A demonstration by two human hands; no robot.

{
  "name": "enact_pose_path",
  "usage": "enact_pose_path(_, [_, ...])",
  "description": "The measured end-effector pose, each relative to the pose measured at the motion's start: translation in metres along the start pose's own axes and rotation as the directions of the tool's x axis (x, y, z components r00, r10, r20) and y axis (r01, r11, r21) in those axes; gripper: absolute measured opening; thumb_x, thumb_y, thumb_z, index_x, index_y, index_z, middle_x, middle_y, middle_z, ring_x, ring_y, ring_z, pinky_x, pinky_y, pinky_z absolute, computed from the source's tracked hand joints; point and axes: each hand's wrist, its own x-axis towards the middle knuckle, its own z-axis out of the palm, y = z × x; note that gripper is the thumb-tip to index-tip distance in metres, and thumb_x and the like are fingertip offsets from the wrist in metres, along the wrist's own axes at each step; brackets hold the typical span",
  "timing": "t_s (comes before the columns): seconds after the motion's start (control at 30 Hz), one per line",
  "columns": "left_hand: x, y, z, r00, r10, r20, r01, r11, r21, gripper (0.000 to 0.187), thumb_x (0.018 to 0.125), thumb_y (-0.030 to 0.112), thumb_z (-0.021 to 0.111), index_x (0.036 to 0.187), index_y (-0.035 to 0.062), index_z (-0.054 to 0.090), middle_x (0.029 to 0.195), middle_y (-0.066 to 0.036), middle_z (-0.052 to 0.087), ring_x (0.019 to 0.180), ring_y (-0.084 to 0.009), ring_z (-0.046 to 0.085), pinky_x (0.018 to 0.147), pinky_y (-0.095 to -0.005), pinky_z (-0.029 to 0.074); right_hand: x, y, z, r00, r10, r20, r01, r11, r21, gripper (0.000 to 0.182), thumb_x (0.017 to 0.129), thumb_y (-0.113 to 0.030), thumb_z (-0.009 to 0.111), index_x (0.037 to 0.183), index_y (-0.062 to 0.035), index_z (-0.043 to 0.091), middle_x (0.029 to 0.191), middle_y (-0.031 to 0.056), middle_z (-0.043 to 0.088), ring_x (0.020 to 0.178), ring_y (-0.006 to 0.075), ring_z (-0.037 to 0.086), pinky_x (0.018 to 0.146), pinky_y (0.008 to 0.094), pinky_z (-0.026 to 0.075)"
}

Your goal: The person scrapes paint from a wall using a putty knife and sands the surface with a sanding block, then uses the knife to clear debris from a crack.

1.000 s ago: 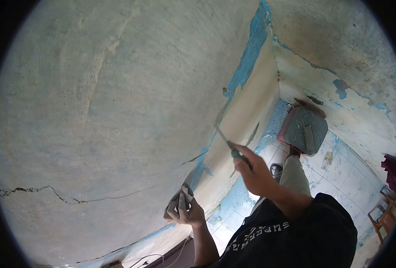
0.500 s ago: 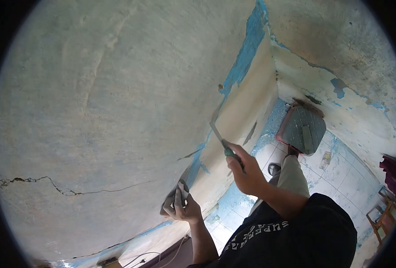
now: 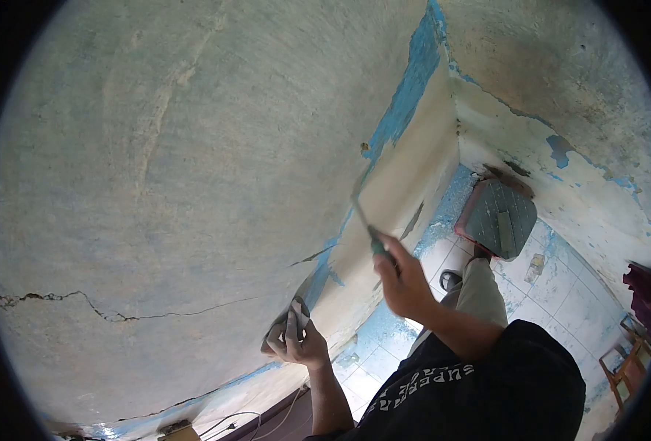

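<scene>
- In the head view, the person's right hand (image 3: 402, 287) is closed around the green handle of a scraper (image 3: 373, 234), fingers wrapped and thumb pressed along it
- The scraper's thin blade points up and to the left, its blurred tip at the wall (image 3: 215, 169), by the lower edge of the grey-green plaster; whether it touches cannot be told
- Below and left of the scraper, the left hand (image 3: 296, 345) pinches a pale piece (image 3: 299, 313) between bent fingers and thumb, with a dark grey pad (image 3: 273, 336) under the fingers, against the wall
- Above the scraper, a broad strip of blue paint (image 3: 411, 84) runs toward the corner; narrower blue patches (image 3: 324, 262) show below it
- Far left of the scraper, a jagged crack (image 3: 112, 317) crosses the plaster
- Right of the scraper, a dark sliver-shaped mark (image 3: 413, 220) lies on the cream band, and beyond it a grey-topped object (image 3: 498, 219) with reddish sides stands over the tiled floor (image 3: 553, 290)
- Well to the right of the scraper are a purple cloth (image 3: 644, 289) and, lower down, a wooden frame (image 3: 623, 382)
</scene>
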Motion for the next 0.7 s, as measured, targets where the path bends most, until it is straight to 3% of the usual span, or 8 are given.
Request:
enact_pose_path(0.1, [0.0, 0.0, -0.003, 1.0, -0.004, 0.006, 0.004, 1.0, 0.012, 0.031, 0.072, 0.002, 0.091, 0.099, 0.0131, 0.08, 0.096, 0.0, 0.063, 0.095, -0.0238, 0.053, 0.081, -0.0404, 0.041, 0.007, -0.015, -0.012, 0.997, 0.068, 0.04, -0.069, 0.997, 0.04, 0.045, 0.105, -0.013, 0.051, 0.148, 0.0, 0.049, 0.081, 0.0139, 0.064, 0.065, 0.0165, 0.061, 0.064, 0.0321, 0.048])
enact_pose_path(0.3, [0.005, 0.004, 0.001, 1.0, -0.005, -0.013, 0.005, 1.0, 0.025, 0.025, 0.074, 0.006, 0.093, 0.093, 0.015, 0.079, 0.091, 0.001, 0.061, 0.093, -0.021, 0.053, 0.076, -0.0372, 0.041, 0.013, -0.007, -0.007, 0.999, -0.032, -0.03, 0.033, 0.998, 0.048, 0.045, 0.106, -0.014, 0.051, 0.149, 0.0006, 0.048, 0.075, 0.0111, 0.061, 0.06, 0.0125, 0.055, 0.059, 0.0316, 0.045])
enact_pose_path(0.4, [0.002, 0.004, -0.005, 1.0, -0.026, -0.018, 0.027, 0.999, 0.046, 0.026, 0.072, 0.01, 0.096, 0.089, 0.0171, 0.078, 0.088, 0.002, 0.059, 0.09, -0.0199, 0.053, 0.073, -0.0362, 0.04, -0.001, -0.007, 0.001, 0.999, -0.051, -0.008, 0.052, 0.998, 0.026, 0.046, 0.106, -0.014, 0.05, 0.15, -0.0003, 0.047, 0.08, 0.014, 0.065, 0.068, 0.0189, 0.066, 0.063, 0.0328, 0.048])
enact_pose_path(0.47, [0.006, 0.004, 0.002, 0.999, -0.024, -0.028, 0.025, 0.999, 0.033, 0.027, 0.071, 0.009, 0.097, 0.089, 0.0167, 0.078, 0.088, 0.002, 0.06, 0.09, -0.0196, 0.053, 0.073, -0.0359, 0.04, 0.009, 0.01, 0.006, 0.944, -0.313, -0.101, 0.306, 0.948, -0.082, 0.046, 0.106, -0.013, 0.049, 0.15, -0.0005, 0.047, 0.084, 0.0164, 0.068, 0.072, 0.026, 0.071, 0.065, 0.0355, 0.051])
enact_pose_path(0.5, [0.006, 0.003, 0.002, 1.0, -0.011, -0.028, 0.012, 0.999, 0.038, 0.027, 0.072, 0.009, 0.097, 0.089, 0.0168, 0.078, 0.088, 0.002, 0.06, 0.09, -0.0197, 0.053, 0.073, -0.0357, 0.04, 0.016, -0.005, -0.005, 0.995, -0.051, -0.08, 0.047, 0.998, -0.045, 0.045, 0.106, -0.015, 0.049, 0.149, -0.0016, 0.049, 0.084, 0.0161, 0.068, 0.071, 0.0249, 0.071, 0.063, 0.0365, 0.051])
enact_pose_path(0.57, [0.002, 0.002, -0.004, 1.0, 0.0, -0.011, 0.001, 0.999, 0.05, 0.027, 0.072, 0.009, 0.097, 0.089, 0.0168, 0.078, 0.088, 0.002, 0.06, 0.09, -0.0199, 0.053, 0.073, -0.0356, 0.04, 0.04, -0.011, -0.018, 0.994, 0.043, -0.1, -0.041, 0.999, 0.021, 0.044, 0.107, -0.017, 0.05, 0.149, -0.0033, 0.049, 0.083, 0.0157, 0.068, 0.072, 0.0244, 0.071, 0.063, 0.0371, 0.051])
enact_pose_path(0.63, [0.006, 0.005, 0.0, 0.999, -0.015, -0.039, 0.015, 1.0, 0.017, 0.026, 0.073, 0.01, 0.096, 0.09, 0.0176, 0.078, 0.088, 0.002, 0.06, 0.089, -0.0201, 0.053, 0.073, -0.0361, 0.04, 0.019, -0.001, -0.001, 0.992, -0.009, -0.124, -0.002, 0.996, -0.084, 0.044, 0.106, -0.017, 0.05, 0.148, -0.0044, 0.05, 0.09, 0.019, 0.072, 0.079, 0.0304, 0.074, 0.069, 0.0415, 0.053])
enact_pose_path(0.7, [0.007, 0.003, 0.005, 0.999, 0.002, -0.038, -0.002, 1.0, -0.014, 0.027, 0.074, 0.005, 0.093, 0.094, 0.0155, 0.078, 0.092, 0.0, 0.062, 0.092, -0.0211, 0.054, 0.076, -0.0366, 0.041, -0.001, -0.008, 0.005, 0.999, -0.049, 0.025, 0.048, 0.998, 0.031, 0.044, 0.105, -0.016, 0.05, 0.148, -0.0043, 0.05, 0.097, 0.0215, 0.073, 0.085, 0.0343, 0.074, 0.073, 0.0434, 0.053])
